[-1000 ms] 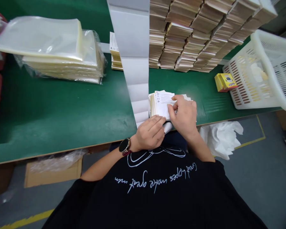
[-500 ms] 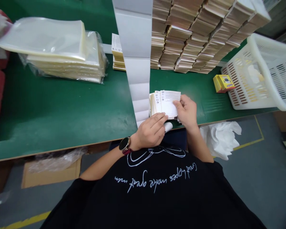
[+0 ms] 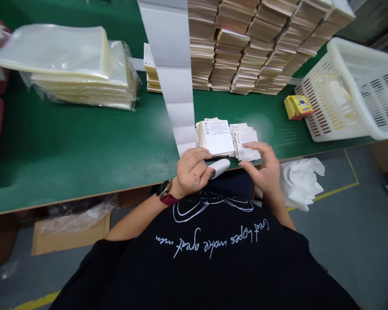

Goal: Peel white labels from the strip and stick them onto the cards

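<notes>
A long white paper strip (image 3: 174, 82) with cross creases runs down the table to my left hand (image 3: 194, 172). That hand is closed around the strip near the table edge, and a rounded white end (image 3: 220, 168) shows beyond its fingers. Just past them lies a stack of white printed cards (image 3: 217, 137). To its right, a smaller, fanned pile of similar cards (image 3: 246, 140) rests on the table. My right hand (image 3: 263, 170) hovers at this pile's near right corner, thumb and fingers apart, holding nothing.
Tall stacks of packed cards (image 3: 233, 56) stand at the back. A white plastic basket (image 3: 339, 103) is on the right, with small yellow boxes (image 3: 298, 107) beside it. Clear plastic bags (image 3: 77, 77) lie in a pile at the left. Another card stack (image 3: 152, 75) sits behind the strip.
My right hand has let go of the cards, opened and drawn back toward me. A separate fanned pile now shows on the right. My left hand has moved off the stack and curled.
</notes>
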Tool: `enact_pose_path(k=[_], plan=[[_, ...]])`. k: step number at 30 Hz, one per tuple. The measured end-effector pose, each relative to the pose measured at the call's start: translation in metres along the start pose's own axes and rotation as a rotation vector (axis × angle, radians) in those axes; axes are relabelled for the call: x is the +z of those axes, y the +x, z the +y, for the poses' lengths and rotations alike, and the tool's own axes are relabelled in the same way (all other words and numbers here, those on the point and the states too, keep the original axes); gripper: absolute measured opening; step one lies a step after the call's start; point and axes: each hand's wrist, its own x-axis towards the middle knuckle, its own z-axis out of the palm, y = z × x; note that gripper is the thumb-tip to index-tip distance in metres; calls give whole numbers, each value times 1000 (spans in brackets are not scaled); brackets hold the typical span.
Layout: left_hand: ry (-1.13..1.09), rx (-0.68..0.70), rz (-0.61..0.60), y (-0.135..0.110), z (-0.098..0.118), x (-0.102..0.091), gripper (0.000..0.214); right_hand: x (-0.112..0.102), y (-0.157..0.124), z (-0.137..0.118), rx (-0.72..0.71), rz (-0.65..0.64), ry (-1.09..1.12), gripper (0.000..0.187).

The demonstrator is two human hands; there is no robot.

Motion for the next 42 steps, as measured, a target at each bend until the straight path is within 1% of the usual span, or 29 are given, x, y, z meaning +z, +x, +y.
enact_pose_path(k=[1,2,4,6,9,10,12,14,15,18,19,21,23,24,25,26,27,29,32,36,42], plan=[[-3,-11,4,1,1,0,18,6,-4,-9,-44,-65,123,28],[-5,-21,8,2,2,0,19,12,-6,-16,-74,-94,216,20],[-6,-34,7,4,4,0,19,21,-9,-24,-85,-102,343,10],[23,-34,3,4,7,-1,18,25,-9,-25,-67,-84,418,8],[139,-15,39,6,9,-6,8,25,-8,-21,-74,-79,470,11],[173,19,37,7,10,-8,15,24,-8,-20,-83,-82,475,12],[190,130,-25,9,9,-13,24,23,-7,-20,-117,-90,475,13],[152,217,-111,12,8,-14,22,22,-8,-22,-173,-99,432,14],[130,221,-133,13,8,-14,20,21,-8,-24,-204,-89,385,13],[93,153,-137,13,6,-9,14,13,-9,-27,-269,5,238,10],[92,135,-133,12,5,-6,13,10,-8,-28,-278,62,229,9],[105,125,-125,10,3,-2,11,3,-1,-25,-267,227,305,5],[129,132,-121,7,1,1,11,0,11,-19,-190,396,414,5],[141,141,-120,5,0,2,12,1,18,-15,-129,449,448,7],[150,151,-122,4,-1,2,12,3,26,-11,-58,464,465,9],[154,161,-123,3,-2,3,12,7,34,-7,15,443,472,10],[155,165,-123,2,-2,3,12,12,41,-4,84,390,481,11],[152,160,-124,0,-2,3,12,24,54,0,206,251,526,11],[139,137,-127,-1,-2,2,12,42,64,-2,330,92,574,10],[154,135,-122,0,-1,2,10,51,67,-6,382,-5,544,9],[199,137,-126,3,-1,2,6,49,67,-5,383,-5,512,7]])
